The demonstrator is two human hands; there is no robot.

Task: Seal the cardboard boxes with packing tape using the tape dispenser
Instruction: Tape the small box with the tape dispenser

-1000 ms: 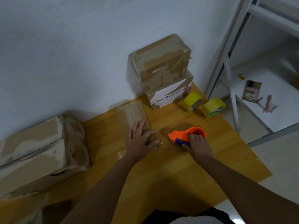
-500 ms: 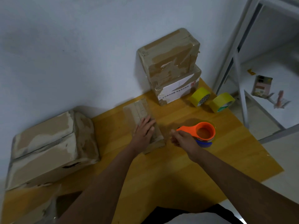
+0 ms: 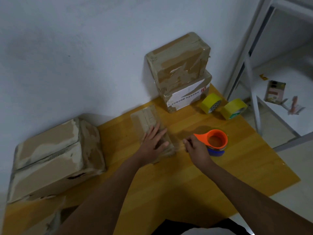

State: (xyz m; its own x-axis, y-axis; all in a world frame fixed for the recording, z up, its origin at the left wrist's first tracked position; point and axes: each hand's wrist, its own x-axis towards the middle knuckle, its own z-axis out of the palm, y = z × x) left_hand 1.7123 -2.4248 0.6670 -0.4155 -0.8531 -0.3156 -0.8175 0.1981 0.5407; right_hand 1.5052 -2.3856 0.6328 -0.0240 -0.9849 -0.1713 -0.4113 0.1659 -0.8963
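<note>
A small flat cardboard box (image 3: 147, 118) lies on the yellow wooden table (image 3: 245, 167), and my left hand (image 3: 153, 144) rests flat on its near end with straight fingers. Just to the right, the orange and blue tape dispenser (image 3: 216, 140) lies on its side on the table. My right hand (image 3: 194, 147) sits at the dispenser's pointed end with its fingers curled around it. A faint strip of clear tape seems to run from there to the box's near corner.
Two taped boxes (image 3: 179, 65) are stacked against the wall behind. Two yellow tape rolls (image 3: 210, 102) stand to their right. A large box (image 3: 50, 158) occupies the table's left side. A white metal frame (image 3: 250, 70) stands off the table's right edge.
The dispenser went from upright under my right palm to lying on its side, a bit further right. My right hand shifted to its pointed end. My left hand stayed on the box.
</note>
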